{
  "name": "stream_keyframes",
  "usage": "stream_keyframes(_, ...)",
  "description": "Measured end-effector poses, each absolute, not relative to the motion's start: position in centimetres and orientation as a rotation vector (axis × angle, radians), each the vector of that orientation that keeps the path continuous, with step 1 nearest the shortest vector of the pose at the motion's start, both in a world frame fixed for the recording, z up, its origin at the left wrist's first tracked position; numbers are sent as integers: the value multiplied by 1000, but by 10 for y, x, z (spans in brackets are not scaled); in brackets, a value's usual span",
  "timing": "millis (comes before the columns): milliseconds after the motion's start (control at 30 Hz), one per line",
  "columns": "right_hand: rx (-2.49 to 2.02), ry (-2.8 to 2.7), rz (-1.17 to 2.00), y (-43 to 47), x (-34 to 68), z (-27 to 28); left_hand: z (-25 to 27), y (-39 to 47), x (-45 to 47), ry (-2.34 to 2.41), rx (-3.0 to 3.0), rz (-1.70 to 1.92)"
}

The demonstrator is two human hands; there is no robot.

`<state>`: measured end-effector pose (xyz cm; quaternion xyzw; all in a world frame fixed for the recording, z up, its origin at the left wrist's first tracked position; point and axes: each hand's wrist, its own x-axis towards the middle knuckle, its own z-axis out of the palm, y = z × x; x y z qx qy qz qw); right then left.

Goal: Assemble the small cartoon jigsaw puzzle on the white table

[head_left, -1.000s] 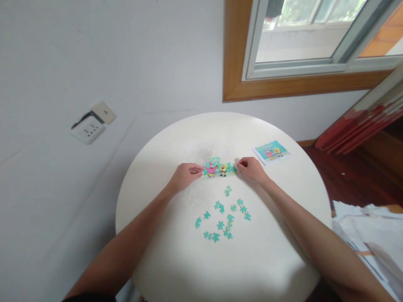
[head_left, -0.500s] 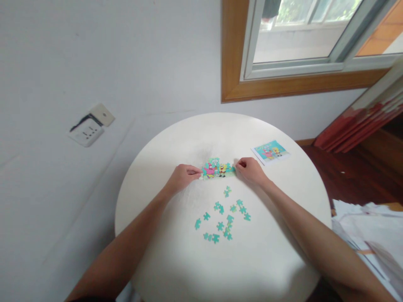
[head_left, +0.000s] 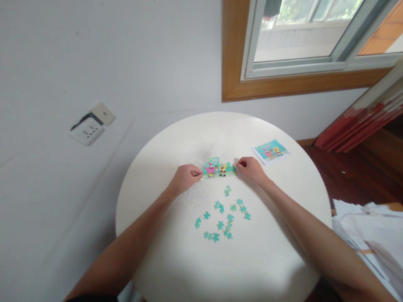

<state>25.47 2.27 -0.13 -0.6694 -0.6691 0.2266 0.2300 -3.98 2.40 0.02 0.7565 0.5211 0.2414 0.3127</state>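
Note:
A partly assembled jigsaw puzzle (head_left: 215, 169) with pink and yellow cartoon figures lies on the white round table (head_left: 176, 268). At its left end, the fingers of my left hand (head_left: 186, 176) are pressed together on the edge. My right hand (head_left: 250, 167) pinches the teal right end, its fingertips partly hiding that spot. Nearer to me are scattered loose teal puzzle pieces, among them a joined pair (head_left: 227, 191) just below the puzzle and a single piece (head_left: 215, 237) closer to the front.
Beyond my right hand lies a picture card (head_left: 271, 151) showing the same figures. A wall with a socket (head_left: 87, 131) borders the table on the left, and a wood-framed window (head_left: 231, 79) is behind it. Papers (head_left: 371, 235) are piled beside the table at right.
My left hand's fingers have shifted slightly at the puzzle's left edge, closing tighter together. The right hand and the loose pieces stay where they were.

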Motion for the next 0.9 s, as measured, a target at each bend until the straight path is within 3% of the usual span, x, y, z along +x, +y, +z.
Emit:
stream_keyframes(567,-1876,-1856,620,21,253,3,1,21,-33,1512,2091,714)
stream_keyframes(900,-1874,-1857,611,23,254,-1,2,27,-47,1370,2047,580)
